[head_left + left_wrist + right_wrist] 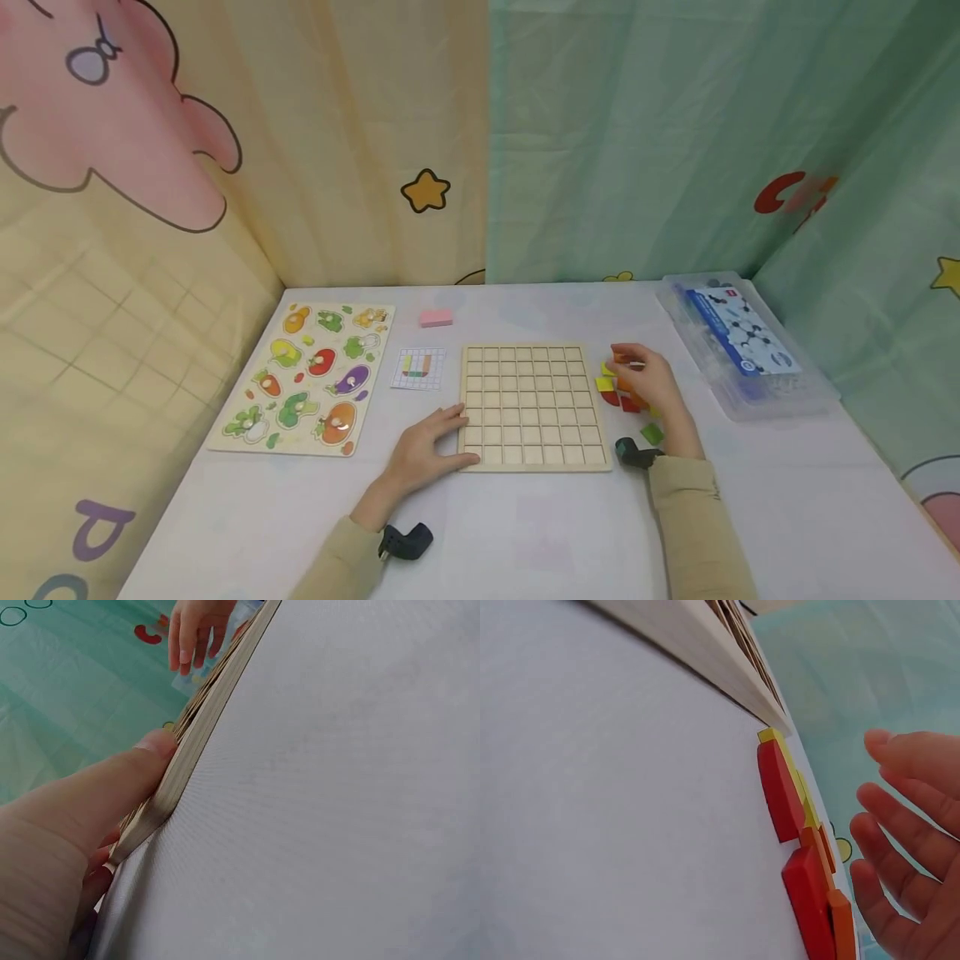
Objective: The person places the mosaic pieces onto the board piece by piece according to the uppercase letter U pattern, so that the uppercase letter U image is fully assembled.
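Observation:
My left hand [422, 452] rests at the near left corner of a wooden grid board [532, 410]. Its fingers touch the left side, and the thumb [112, 780] lies on the board's edge. Above a small pile of coloured blocks, right of the board, hovers my right hand [654, 385] with its fingers loosely bent and no block between them. In the right wrist view the pile shows red blocks [810, 900], an orange block [843, 922] and yellow ones [768, 736]. A green block [652, 433] lies nearer the wrist. The hand hides part of the pile.
Left of the board lie a small pattern card [408, 379] and a vegetable puzzle board [307, 379]. A pink block [436, 318] sits farther back. At the right stands a clear plastic case [750, 346] with a printed label. Curtains [480, 142] hang behind and beside the table.

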{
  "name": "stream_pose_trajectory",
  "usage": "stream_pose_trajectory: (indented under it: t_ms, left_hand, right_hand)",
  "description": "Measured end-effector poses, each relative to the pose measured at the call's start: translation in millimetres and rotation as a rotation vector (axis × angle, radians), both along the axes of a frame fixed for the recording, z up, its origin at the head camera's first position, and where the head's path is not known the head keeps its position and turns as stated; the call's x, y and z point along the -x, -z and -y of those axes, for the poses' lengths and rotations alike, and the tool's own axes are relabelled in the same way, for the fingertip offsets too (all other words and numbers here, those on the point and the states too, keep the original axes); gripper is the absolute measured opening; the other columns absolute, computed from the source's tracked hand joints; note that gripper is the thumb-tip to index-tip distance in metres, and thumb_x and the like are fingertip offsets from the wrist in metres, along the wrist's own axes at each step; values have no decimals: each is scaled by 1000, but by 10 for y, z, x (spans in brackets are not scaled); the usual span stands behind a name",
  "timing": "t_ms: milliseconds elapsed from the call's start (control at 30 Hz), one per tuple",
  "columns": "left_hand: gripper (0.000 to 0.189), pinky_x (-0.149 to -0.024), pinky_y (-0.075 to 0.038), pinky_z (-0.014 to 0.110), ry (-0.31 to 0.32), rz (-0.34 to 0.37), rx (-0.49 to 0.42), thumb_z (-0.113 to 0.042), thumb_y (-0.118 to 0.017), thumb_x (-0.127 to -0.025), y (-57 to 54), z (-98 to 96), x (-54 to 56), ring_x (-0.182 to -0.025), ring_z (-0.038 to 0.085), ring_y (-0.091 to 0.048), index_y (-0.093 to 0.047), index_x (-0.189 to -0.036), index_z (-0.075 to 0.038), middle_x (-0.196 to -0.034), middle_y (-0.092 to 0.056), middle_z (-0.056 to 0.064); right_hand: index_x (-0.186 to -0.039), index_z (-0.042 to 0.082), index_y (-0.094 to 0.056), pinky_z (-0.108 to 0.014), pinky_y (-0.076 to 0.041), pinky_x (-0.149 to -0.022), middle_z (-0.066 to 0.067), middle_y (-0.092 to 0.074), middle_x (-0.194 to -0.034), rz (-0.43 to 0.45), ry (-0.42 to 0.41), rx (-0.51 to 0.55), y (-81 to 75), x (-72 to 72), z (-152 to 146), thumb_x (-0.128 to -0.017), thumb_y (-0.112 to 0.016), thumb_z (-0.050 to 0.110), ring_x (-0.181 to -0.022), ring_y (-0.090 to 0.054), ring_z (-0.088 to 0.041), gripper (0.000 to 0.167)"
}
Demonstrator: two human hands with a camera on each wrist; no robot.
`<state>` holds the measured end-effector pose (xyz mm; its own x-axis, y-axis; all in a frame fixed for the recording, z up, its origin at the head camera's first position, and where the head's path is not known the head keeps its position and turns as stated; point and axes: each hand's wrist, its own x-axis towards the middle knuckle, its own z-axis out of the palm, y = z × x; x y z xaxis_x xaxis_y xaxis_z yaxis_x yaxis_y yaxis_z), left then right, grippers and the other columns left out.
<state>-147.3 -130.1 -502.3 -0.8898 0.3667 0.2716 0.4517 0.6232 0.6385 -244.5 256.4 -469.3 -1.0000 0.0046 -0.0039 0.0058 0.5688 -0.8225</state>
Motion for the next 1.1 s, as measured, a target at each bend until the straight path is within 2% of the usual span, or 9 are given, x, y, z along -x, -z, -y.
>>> stream_pose_trajectory:
  t_ms: [133, 233, 400, 500, 700, 900, 1100]
  left_hand:
    - [62, -108, -35, 36, -5, -23, 19, -49, -76, -73, 14, -2, 5, -128, 25, -44, -65, -120, -9, -137, -51, 1]
    - [59, -108, -35, 36, -13, -21, 21, -48, -76, -74, 24, -6, 10, -128, 26, -44, -66, -119, -10, -137, -51, 1]
    - [55, -107, -36, 38, -18, -18, 22, -45, -75, -76, 26, -14, 12, -127, 28, -44, -66, -118, -11, -136, -52, 0]
    - [54, -107, -36, 39, -24, -12, 26, -45, -75, -76, 15, -17, 7, -127, 29, -44, -67, -117, -11, -136, -52, 0]
    - [51, -107, -36, 38, -26, -20, 14, -44, -74, -77, 15, -16, 9, -127, 29, -45, -67, -116, -11, -136, -52, 0]
    - [48, -107, -36, 37, -27, -29, 14, -42, -73, -78, 31, -17, 17, -127, 27, -45, -68, -115, -11, -135, -53, 0]
    - [44, -107, -37, 39, -34, -23, 8, -41, -71, -81, 21, -17, 12, -126, 30, -45, -69, -114, -12, -135, -53, 0]
  right_hand:
    - [-128, 7, -55, -46, -48, -95, -17, -56, -121, 20, 32, -2, 86, 6, -14, -89, -65, 31, -107, -53, -33, 47]
    - [-128, 9, -55, -39, -52, -90, -15, -57, -121, 46, 52, 14, 127, 6, -25, -89, -65, 28, -105, -54, -30, 45]
    - [-129, 6, -55, -23, -55, -76, -17, -58, -119, 29, 39, 30, 154, -2, -43, -88, -66, 20, -101, -57, -29, 45]
    - [-128, 3, -56, -18, -54, -71, -19, -59, -117, 7, 18, 34, 167, -7, -47, -87, -66, 15, -97, -59, -29, 44]
    - [-127, 2, -57, -23, -56, -73, -19, -59, -119, 12, 6, 14, 193, 2, -43, -88, -65, 14, -96, -61, -29, 41]
    - [-127, 1, -56, -31, -56, -79, -20, -58, -122, 21, 10, -60, 193, 8, -41, -91, -62, 13, -98, -59, -29, 39]
    - [-125, 2, -58, -32, -56, -76, -20, -60, -116, 11, 14, -116, 164, -4, -20, -90, -63, 14, -95, -58, -28, 37]
